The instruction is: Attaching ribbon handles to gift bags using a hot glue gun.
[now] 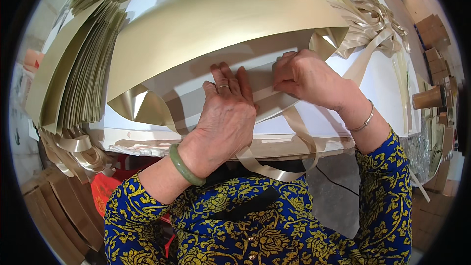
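Note:
A gold paper bag (221, 24) lies on its side on the table, with its mouth toward me and its pale inside showing. My left hand (228, 103) rests flat at the mouth, fingers stretched out and pressing on the light inner panel (189, 93). To its right, my right hand (304, 78) is closed, its fingertips curled together against the same panel. Whatever sits between those fingertips is hidden. A champagne satin ribbon (274, 172) loops from the bag's near edge over the table front and back up toward my left wrist.
Flat gold bags (83, 68) stand stacked at the left, with ribbon handles (78, 152) hanging over the table edge. A heap of loose ribbons (373, 14) lies at the far right. Brown cartons (434, 32) stand beyond the table's right side. The worn table edge (147, 142) runs before me.

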A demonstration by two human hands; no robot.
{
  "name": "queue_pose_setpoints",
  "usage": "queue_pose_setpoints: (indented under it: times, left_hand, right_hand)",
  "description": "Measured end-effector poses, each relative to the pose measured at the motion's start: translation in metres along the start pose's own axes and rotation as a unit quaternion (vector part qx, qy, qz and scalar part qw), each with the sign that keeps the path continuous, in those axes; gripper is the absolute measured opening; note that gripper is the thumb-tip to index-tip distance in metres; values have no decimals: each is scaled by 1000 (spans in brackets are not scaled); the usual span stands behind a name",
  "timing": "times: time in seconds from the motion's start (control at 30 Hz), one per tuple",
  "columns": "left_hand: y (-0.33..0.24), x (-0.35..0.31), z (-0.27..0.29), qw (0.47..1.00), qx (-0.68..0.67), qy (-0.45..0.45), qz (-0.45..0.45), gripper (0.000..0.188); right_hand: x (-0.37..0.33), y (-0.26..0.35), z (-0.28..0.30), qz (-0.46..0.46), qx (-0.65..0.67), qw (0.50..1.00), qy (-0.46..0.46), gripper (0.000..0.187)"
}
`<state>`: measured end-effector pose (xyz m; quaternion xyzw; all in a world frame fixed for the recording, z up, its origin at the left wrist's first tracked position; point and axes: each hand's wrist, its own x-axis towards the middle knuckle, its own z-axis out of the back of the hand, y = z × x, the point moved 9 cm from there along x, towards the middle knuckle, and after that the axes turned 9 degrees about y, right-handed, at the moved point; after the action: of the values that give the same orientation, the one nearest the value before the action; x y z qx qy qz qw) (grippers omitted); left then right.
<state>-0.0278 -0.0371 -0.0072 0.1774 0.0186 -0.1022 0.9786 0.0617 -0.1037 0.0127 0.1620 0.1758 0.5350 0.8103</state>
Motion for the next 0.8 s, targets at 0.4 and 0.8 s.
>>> queue_pose_setpoints:
  times: [0.4, 0.8]
  left_hand:
    - [0, -1, -1, 1000, -7, -9, 1, 62]
    - [0, -1, -3, 1000, -7, -7, 5, 63]
  right_hand:
    - [10, -8, -5, -36, 58, 996, 57, 6]
    - [-16, 16, 1, 101, 29, 994, -36, 9]
